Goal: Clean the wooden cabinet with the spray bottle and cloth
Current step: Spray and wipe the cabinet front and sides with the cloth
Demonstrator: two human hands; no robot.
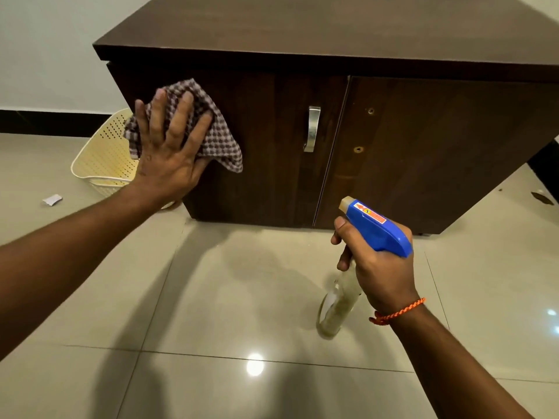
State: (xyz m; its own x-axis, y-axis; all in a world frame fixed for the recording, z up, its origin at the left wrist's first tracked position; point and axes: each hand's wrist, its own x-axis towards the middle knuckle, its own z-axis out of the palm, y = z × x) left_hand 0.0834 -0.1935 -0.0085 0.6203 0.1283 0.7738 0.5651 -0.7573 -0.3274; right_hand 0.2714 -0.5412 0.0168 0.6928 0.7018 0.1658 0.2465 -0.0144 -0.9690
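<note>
Shiny floor tiles [242,297] right under me. Going left to right: a cream basket [102,158] sits on the floor by the cabinet's near-left corner. My left hand [169,152] is flat with fingers spread, pressing the checked cloth [217,137] against the upper left of the cabinet [272,25], on its left door [266,164].

So I'd guess I'm only on the first door. I can't see any wet streaks, so no idea what's been covered. The handle [313,128], right door [438,146] and top look left to do. My right hand [381,273] is wrapped round the spray bottle [378,228], nozzle toward the right door, not touching the cabinet.
</note>
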